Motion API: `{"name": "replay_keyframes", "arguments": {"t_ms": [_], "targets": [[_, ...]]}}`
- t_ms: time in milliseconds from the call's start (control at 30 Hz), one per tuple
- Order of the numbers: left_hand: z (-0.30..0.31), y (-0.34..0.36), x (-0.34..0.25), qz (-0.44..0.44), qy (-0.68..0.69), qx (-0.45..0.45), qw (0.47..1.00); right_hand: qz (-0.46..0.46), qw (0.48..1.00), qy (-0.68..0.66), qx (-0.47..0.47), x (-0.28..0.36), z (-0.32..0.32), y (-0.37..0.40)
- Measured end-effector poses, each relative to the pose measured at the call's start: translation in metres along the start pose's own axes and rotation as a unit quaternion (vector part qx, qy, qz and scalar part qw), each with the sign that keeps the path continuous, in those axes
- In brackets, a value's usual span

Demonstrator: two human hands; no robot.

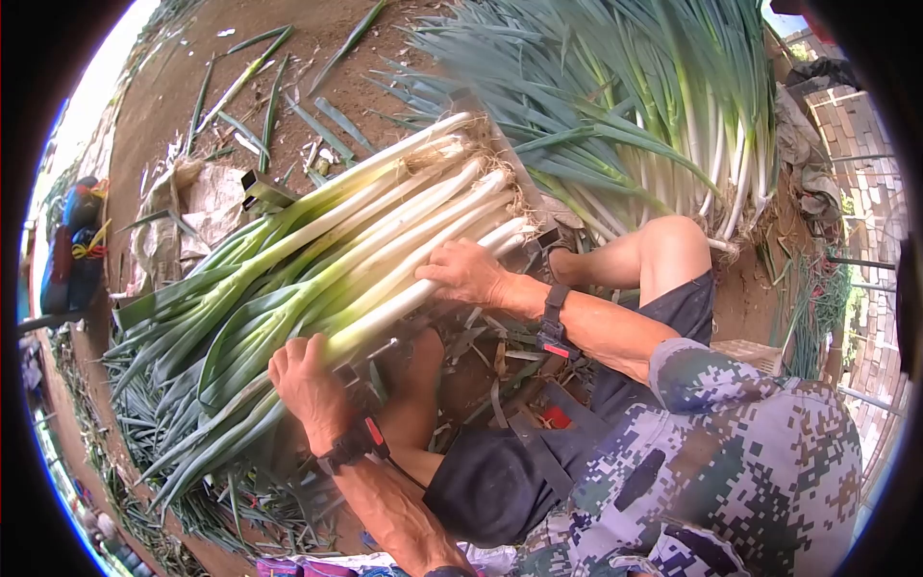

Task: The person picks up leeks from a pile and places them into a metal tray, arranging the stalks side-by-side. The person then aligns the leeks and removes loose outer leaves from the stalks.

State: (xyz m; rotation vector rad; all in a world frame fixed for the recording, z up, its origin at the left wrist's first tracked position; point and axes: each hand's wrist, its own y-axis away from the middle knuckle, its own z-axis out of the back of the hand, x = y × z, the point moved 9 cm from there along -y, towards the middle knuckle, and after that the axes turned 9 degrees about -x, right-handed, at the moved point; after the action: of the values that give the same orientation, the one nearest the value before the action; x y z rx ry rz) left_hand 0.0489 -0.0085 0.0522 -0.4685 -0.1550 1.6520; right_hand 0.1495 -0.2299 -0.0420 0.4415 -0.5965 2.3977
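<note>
A thick layer of long green onions (385,226) lies side by side on a metal frame (264,190), white root ends to the upper right and green leaves to the lower left. My left hand (308,385) is closed around the nearest green onion (380,313) where its stalk turns green. Farther up, my right hand (466,274) grips the white part of that same stalk, fingers curled over it. The roots rest close to an upright end plate (500,144) of the frame. My palms are hidden.
A big heap of green onions (663,115) stands at the upper right. Loose leaves (332,125) litter the dirt floor (404,48), and a crumpled sack (183,226) lies left of the frame. My bent knee (673,240) is right of my right hand.
</note>
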Motion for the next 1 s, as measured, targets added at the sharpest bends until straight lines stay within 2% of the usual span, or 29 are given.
{"name": "replay_keyframes", "arguments": {"t_ms": [100, 233, 267, 333, 433, 500, 567, 633, 667, 700, 800, 900, 933, 1000], "targets": [[0.001, 0.004, 0.005, 0.011, 0.014, -0.023, 1.0, 0.013, 0.999, 0.012, -0.05, 0.011, 0.011, 0.0], [0.0, 0.006, 0.007, 0.023, 0.012, -0.044, 0.999, -0.026, 0.997, -0.06, -0.045, 0.008, 0.022, -0.002], [-0.001, 0.007, 0.008, 0.028, 0.011, -0.042, 0.999, -0.037, 0.993, -0.098, -0.055, 0.009, 0.027, -0.006], [-0.008, 0.012, 0.015, 0.049, 0.019, -0.015, 0.998, -0.051, 0.989, -0.091, -0.104, 0.007, 0.043, -0.02], [-0.007, 0.012, 0.014, 0.065, 0.023, 0.007, 0.998, -0.079, 0.988, -0.041, -0.127, 0.0, 0.05, -0.042], [0.006, 0.007, 0.004, 0.034, 0.027, -0.053, 0.998, -0.082, 0.989, 0.039, -0.12, -0.003, 0.05, -0.06], [0.011, 0.006, 0.004, 0.029, 0.075, -0.016, 0.997, -0.088, 0.99, 0.07, -0.088, -0.022, 0.031, -0.061], [0.013, 0.006, 0.015, 0.082, 0.146, 0.055, 0.984, -0.103, 0.989, 0.078, -0.073, -0.048, 0.003, -0.049], [0.018, 0.002, 0.028, 0.147, 0.258, 0.06, 0.953, -0.095, 0.987, 0.096, -0.084, -0.04, 0.004, -0.044], [0.029, -0.006, 0.039, 0.204, 0.319, 0.025, 0.925, -0.101, 0.987, 0.089, -0.082, -0.04, 0.008, -0.043], [0.048, -0.035, 0.049, 0.151, 0.194, -0.068, 0.967, -0.093, 0.988, 0.082, -0.092, -0.032, 0.019, -0.046], [0.028, -0.053, 0.044, 0.08, 0.05, -0.025, 0.995, -0.139, 0.986, 0.024, -0.084, -0.027, 0.036, -0.061], [0.01, -0.053, 0.046, 0.074, 0.035, -0.002, 0.997, -0.123, 0.982, 0.048, -0.134, -0.024, 0.046, -0.076], [-0.026, -0.047, 0.049, 0.051, 0.013, 0.058, 0.997, -0.089, 0.987, 0.036, -0.131, -0.023, 0.042, -0.108]]}}
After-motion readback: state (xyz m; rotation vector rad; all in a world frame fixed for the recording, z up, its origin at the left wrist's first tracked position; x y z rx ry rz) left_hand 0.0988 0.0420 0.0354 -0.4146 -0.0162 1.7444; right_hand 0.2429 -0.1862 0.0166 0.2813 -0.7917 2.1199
